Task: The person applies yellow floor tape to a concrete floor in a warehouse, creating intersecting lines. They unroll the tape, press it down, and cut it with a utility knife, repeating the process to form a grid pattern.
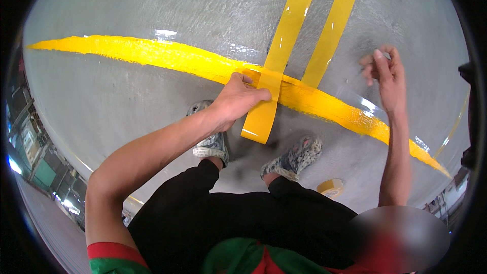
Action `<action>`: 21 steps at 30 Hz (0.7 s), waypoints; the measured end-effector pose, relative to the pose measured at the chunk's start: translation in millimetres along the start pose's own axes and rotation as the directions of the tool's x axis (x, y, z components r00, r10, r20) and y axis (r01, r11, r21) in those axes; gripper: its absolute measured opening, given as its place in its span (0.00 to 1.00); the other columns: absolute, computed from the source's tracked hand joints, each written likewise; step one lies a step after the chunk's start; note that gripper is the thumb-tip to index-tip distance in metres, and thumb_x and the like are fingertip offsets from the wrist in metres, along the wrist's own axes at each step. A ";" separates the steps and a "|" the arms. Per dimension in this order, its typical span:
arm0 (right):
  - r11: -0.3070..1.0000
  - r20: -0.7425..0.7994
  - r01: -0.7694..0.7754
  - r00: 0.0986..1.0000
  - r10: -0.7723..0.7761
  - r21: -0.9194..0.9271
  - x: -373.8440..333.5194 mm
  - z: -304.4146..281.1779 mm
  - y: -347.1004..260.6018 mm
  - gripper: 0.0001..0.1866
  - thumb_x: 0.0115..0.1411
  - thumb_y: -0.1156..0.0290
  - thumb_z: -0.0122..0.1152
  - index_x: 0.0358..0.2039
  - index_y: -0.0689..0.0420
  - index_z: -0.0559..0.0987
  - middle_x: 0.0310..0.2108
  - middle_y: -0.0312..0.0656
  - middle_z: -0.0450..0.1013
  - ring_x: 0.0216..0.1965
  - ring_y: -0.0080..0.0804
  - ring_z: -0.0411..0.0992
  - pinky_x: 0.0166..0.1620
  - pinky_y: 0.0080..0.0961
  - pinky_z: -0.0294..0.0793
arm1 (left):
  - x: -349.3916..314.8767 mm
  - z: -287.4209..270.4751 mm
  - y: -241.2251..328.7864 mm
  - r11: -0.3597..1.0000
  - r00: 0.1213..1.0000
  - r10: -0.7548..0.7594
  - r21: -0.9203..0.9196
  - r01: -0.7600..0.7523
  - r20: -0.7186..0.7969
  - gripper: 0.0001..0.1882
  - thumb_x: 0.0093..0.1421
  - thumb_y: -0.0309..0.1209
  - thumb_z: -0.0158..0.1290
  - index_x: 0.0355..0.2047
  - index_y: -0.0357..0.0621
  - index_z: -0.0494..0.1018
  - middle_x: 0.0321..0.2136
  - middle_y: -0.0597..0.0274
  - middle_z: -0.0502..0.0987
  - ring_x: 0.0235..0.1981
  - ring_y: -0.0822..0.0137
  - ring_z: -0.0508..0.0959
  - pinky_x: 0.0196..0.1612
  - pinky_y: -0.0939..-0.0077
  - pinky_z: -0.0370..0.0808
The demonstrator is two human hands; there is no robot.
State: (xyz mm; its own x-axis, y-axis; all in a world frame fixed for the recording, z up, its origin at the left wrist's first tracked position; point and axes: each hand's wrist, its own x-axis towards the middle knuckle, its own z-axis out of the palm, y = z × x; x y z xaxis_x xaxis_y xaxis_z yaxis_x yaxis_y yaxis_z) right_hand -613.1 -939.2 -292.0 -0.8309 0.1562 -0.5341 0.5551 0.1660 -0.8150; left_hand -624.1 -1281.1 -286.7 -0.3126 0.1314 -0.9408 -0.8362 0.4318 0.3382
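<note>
My left hand (237, 99) grips the near end of a long strip of yellow tape (289, 28) between thumb and fingers. The strip runs from the top of the view across a painted yellow line (167, 55), and its loose end hangs on the near side of the line, beside my hand. A second yellow strip (332, 30) lies on the floor to the right, roughly alongside, its near end at the painted line. My right hand (386, 68) is over the floor right of both strips, fingers loosely bent and apart, with nothing visible in it.
The grey floor (203, 0) has a glossy sheen. A yellow tape roll (330, 187) lies near my right shoe (294, 157); my left shoe (209, 142) stands just behind the painted line. Cluttered equipment (40, 157) shows at the far left rim.
</note>
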 end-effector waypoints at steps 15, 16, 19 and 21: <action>0.999 0.413 0.045 0.910 -0.042 0.002 11.7 151.9 -2.4 0.07 0.66 0.76 0.54 0.42 0.64 0.74 0.35 0.43 0.78 0.36 0.26 0.78 0.39 0.22 0.77 | 7.5 7.3 -14.3 0.974 0.982 -0.076 -0.198 0.109 0.170 0.26 0.63 0.39 0.53 0.53 0.29 0.66 0.45 0.49 0.75 0.46 0.63 0.76 0.50 0.69 0.72; 0.998 0.400 0.052 0.916 -0.040 -0.018 11.8 150.9 -2.5 0.07 0.66 0.75 0.54 0.42 0.64 0.74 0.35 0.43 0.78 0.36 0.26 0.78 0.39 0.22 0.77 | 6.9 7.1 -14.5 0.975 0.982 -0.077 -0.191 0.110 0.170 0.27 0.63 0.40 0.53 0.53 0.28 0.66 0.45 0.49 0.75 0.46 0.63 0.76 0.50 0.69 0.72; 0.997 0.349 0.051 0.935 -0.066 0.053 10.8 147.9 -1.7 0.07 0.66 0.75 0.54 0.42 0.64 0.73 0.36 0.43 0.79 0.36 0.26 0.78 0.39 0.22 0.77 | 4.6 8.4 -13.3 0.974 0.986 -0.071 -0.203 0.102 0.151 0.27 0.63 0.40 0.54 0.52 0.28 0.66 0.45 0.47 0.75 0.47 0.63 0.76 0.49 0.70 0.73; 0.997 0.347 0.076 0.934 -0.083 0.033 8.9 148.0 0.7 0.07 0.66 0.75 0.55 0.42 0.64 0.73 0.36 0.43 0.79 0.37 0.26 0.78 0.39 0.22 0.78 | 1.9 10.7 -12.5 0.985 0.999 -0.019 -0.171 0.025 0.035 0.26 0.64 0.40 0.55 0.52 0.31 0.66 0.43 0.53 0.75 0.44 0.66 0.76 0.46 0.72 0.74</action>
State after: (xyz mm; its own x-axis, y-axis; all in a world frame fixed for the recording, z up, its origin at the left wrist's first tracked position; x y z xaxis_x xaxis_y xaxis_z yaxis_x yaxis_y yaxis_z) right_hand -625.8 -1081.8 -330.5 -0.8354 -0.2060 -0.5096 0.4889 0.1451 -0.8602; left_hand -609.4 -1276.7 -292.9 -0.2805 0.1538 -0.9474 -0.9085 0.2760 0.3138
